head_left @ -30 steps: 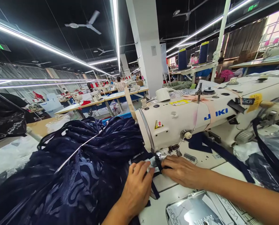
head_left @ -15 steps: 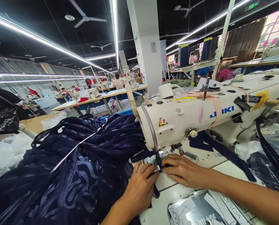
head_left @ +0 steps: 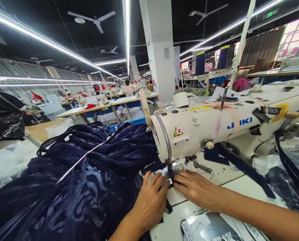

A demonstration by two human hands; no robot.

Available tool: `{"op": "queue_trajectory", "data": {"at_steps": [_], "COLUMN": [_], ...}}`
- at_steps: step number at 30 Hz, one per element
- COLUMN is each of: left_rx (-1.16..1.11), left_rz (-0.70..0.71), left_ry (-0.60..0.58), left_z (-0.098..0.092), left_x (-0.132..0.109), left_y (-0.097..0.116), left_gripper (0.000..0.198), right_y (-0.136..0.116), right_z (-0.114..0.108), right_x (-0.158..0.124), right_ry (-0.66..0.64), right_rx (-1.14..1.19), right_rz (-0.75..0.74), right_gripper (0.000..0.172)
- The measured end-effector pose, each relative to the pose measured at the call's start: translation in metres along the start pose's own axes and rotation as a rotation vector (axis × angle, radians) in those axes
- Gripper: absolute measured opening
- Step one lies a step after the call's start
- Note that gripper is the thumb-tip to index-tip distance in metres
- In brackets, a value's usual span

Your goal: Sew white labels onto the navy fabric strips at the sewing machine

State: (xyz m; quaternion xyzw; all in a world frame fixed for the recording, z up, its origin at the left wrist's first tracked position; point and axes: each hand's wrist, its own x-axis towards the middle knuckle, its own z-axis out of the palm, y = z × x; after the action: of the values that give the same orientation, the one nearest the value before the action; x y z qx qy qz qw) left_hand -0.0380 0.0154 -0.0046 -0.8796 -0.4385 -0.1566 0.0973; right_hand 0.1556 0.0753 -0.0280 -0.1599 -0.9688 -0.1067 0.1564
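A cream sewing machine (head_left: 214,127) stands on the white table (head_left: 229,182). My left hand (head_left: 150,202) lies flat, fingers spread, on the edge of a big heap of dark navy patterned fabric (head_left: 71,180), its fingertips beside the presser foot (head_left: 173,169). My right hand (head_left: 197,189) rests on the table right of the foot, fingers pressed down on a narrow navy strip (head_left: 168,207) that runs under the needle. A thin white tape (head_left: 81,160) crosses the fabric heap.
Navy straps (head_left: 237,164) trail under the machine arm toward plastic bags (head_left: 287,167) at the right. Printed sheets in plastic (head_left: 209,227) lie at the near table edge. A black bag (head_left: 3,120) sits far left. Other sewing stations (head_left: 106,103) and people fill the hall behind.
Both hands have stayed at the presser foot, the left fingers edging slightly closer to it. The view has shifted a little, so the machine sits slightly further right.
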Motion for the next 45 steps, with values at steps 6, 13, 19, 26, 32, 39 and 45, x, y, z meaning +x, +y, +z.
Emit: {"op": "queue_trajectory", "data": {"at_steps": [6,13,19,26,32,39,45], "left_rx": [-0.005,-0.016,0.09,0.172,0.187,0.204,0.188], "left_rz": [-0.004,0.001,-0.03,-0.098,-0.159,-0.177,-0.196], "left_ry": [-0.065,-0.074,-0.095,-0.071,-0.097,-0.138,-0.158], "left_z": [0.001,0.002,0.008,0.013,0.013,0.011,0.008], "left_x": [0.005,0.013,0.011,0.007,0.009,0.011,0.012], "left_y": [-0.001,-0.004,-0.001,0.001,0.004,0.005,0.006], "left_gripper": [0.038,0.039,0.04,0.041,0.044,0.043,0.043], "right_y": [0.003,0.013,0.012,0.013,0.016,0.016,0.014], "right_z": [-0.005,-0.001,0.002,0.0,0.004,0.0,-0.001], "right_x": [0.0,-0.002,-0.002,-0.001,0.0,0.002,0.001], "right_ry": [-0.015,0.019,0.029,0.039,0.073,0.059,0.044], "right_rx": [-0.024,-0.038,-0.059,-0.099,-0.099,-0.092,-0.089], "right_rz": [-0.001,0.009,0.024,0.026,0.023,0.047,0.057], "right_gripper": [0.019,0.019,0.017,0.019,0.015,0.015,0.016]}}
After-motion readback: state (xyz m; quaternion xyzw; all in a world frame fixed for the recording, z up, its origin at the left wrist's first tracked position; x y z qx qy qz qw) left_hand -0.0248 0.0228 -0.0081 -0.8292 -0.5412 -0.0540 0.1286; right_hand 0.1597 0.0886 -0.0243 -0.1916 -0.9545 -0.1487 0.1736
